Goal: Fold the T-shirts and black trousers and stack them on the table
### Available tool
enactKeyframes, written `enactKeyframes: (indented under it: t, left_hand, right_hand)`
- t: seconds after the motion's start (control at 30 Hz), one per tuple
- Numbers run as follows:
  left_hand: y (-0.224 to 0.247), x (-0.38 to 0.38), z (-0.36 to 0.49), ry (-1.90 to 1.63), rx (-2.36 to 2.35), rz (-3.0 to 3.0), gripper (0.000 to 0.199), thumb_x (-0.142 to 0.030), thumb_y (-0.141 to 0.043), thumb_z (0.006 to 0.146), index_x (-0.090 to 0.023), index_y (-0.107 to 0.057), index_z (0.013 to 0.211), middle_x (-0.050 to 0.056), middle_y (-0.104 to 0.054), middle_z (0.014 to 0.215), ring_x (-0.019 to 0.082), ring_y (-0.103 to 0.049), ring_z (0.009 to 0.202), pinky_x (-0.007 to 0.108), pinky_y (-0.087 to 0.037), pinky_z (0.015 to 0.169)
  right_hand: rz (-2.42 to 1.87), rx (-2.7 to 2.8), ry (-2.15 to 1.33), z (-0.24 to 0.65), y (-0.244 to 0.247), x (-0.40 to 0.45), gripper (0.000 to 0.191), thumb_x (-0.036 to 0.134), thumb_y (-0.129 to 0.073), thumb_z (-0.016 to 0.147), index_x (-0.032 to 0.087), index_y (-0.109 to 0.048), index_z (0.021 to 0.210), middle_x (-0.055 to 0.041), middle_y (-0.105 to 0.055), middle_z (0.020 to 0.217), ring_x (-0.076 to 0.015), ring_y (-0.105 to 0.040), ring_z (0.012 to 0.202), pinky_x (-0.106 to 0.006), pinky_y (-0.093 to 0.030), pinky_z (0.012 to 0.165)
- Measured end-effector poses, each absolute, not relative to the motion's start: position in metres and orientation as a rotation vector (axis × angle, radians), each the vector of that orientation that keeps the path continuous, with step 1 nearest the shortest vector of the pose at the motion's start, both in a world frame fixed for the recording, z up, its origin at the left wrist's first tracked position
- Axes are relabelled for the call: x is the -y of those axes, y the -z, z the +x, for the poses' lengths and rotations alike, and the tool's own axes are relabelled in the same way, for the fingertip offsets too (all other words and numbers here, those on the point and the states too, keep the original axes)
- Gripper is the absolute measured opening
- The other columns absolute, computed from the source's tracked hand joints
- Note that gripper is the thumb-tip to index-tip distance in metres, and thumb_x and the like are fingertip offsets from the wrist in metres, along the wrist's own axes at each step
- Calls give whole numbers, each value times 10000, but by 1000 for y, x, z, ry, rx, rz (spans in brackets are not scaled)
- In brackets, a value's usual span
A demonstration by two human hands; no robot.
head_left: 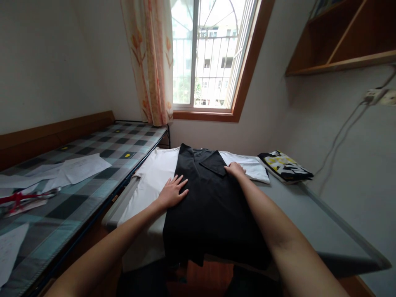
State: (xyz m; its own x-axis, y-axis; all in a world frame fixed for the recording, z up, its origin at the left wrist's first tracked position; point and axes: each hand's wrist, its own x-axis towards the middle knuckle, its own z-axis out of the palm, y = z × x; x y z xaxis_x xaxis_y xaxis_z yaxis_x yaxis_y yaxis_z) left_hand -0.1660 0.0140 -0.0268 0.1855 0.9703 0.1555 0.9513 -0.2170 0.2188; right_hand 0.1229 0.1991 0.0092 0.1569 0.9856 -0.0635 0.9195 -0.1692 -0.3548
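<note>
A black garment point(210, 210) lies over the table and hangs past its front edge, on top of a white garment point(162, 165) that shows at its left and upper right. My left hand point(173, 191) rests flat with fingers spread across the black garment's left edge. At the upper right, my right hand point(235, 169) has its fingers bent together on the corner of a folded-over black flap point(215, 163), seemingly pinching the cloth.
A folded black, white and yellow garment point(286, 166) sits at the table's point(324, 222) back right. Left of the table is a bed with a checked cover point(74, 206), holding loose papers point(83, 167) and a red item point(18, 200). A window point(213, 57) is behind.
</note>
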Motion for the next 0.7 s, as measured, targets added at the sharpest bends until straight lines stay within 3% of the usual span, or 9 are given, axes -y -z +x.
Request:
enactKeyframes:
  t: [0.1, 0.3, 0.5, 0.6, 0.7]
  left_hand:
    - [29, -16, -167, -447, -1917, 2347, 539, -512, -416, 923, -302, -443, 1418, 36, -346, 1530, 270, -254, 1428, 473, -198, 1159]
    - [17, -38, -150, -648, -1882, 2457, 370, -420, -522, 890, -268, -628, 1211, 75, -523, 1364, 289, -390, 1315, 476, -296, 1100]
    - [0, -86, -86, -737, -1258, 2576, 276, -340, -548, 886, -241, -671, 1114, 61, -634, 1030, 207, -592, 966, 361, -466, 919]
    - [6, -115, -52, -858, -1152, 2342, 307, -322, -567, 875, -206, -657, 1145, 68, -636, 1012, 170, -623, 860, 296, -509, 827]
    - [10, -146, -29, -959, -1332, 2110, 330, -272, -554, 878, -153, -640, 1174, 100, -635, 1028, 169, -635, 860, 284, -514, 823]
  right_hand:
    - [-2219, 1870, -466, 121, -13, -215, 384, 437, -617, 803, 168, -650, 1075, -141, -656, 1082, -321, -586, 1085, -506, -408, 938]
    - [-2125, 1978, -638, 121, -24, -237, 253, 310, -663, 782, 128, -675, 958, -109, -660, 844, -244, -634, 866, -328, -501, 740]
    - [-2121, 2001, -877, 125, -37, -232, 271, 344, -601, 829, 108, -657, 952, -69, -620, 738, -195, -616, 724, -291, -494, 611]
    - [-2106, 2013, -1012, 130, -41, -221, 297, 378, -605, 832, 120, -641, 974, -52, -619, 739, -178, -612, 697, -295, -500, 608]
    - [-2005, 1995, -1181, 137, -41, -200, 291, 366, -589, 849, 142, -607, 1034, -48, -632, 793, -161, -619, 710, -289, -511, 630]
